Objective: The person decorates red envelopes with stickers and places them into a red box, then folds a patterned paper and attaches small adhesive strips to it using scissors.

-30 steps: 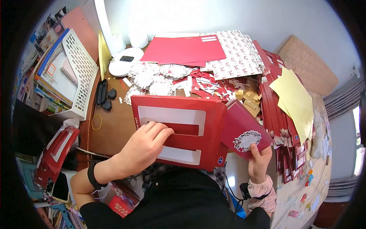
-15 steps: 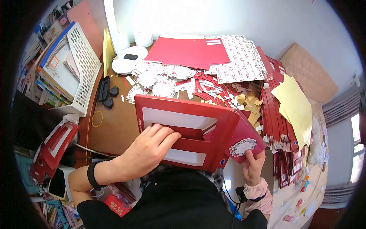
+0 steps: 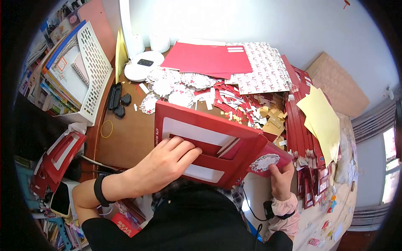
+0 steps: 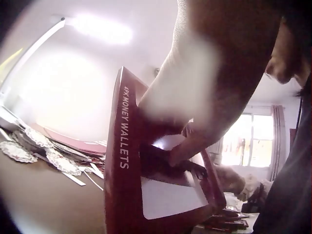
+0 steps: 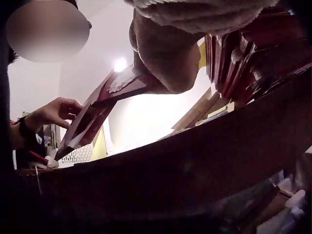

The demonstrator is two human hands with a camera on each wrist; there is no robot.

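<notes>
My left hand (image 3: 167, 161) grips a red cardboard box (image 3: 240, 169) with window cutouts, its fingers hooked into the middle opening. In the left wrist view the box's edge (image 4: 117, 195) reads "4PK MONEY WALLETS". My right hand (image 3: 282, 180) pinches a dark red money wallet (image 3: 281, 155) with a white lacy label (image 3: 264, 162), thumb on its face near the label. The wallet's inner part is inside the box's right end; its edges show through the box's upper window. The right fingers behind the wallet are hidden.
Behind the box lie lacy white cutouts (image 3: 182, 97), red and white paper scraps (image 3: 234, 100) and red sheets (image 3: 209, 58). Stacked flat red boxes (image 3: 299, 125) with yellow paper (image 3: 320, 121) stand at right. A white perforated file holder (image 3: 94, 69) is at left.
My right hand has moved the wallet leftward and deeper into the box's right end, so less of it sticks out. The left hand keeps its hold while the box tilts slightly.
</notes>
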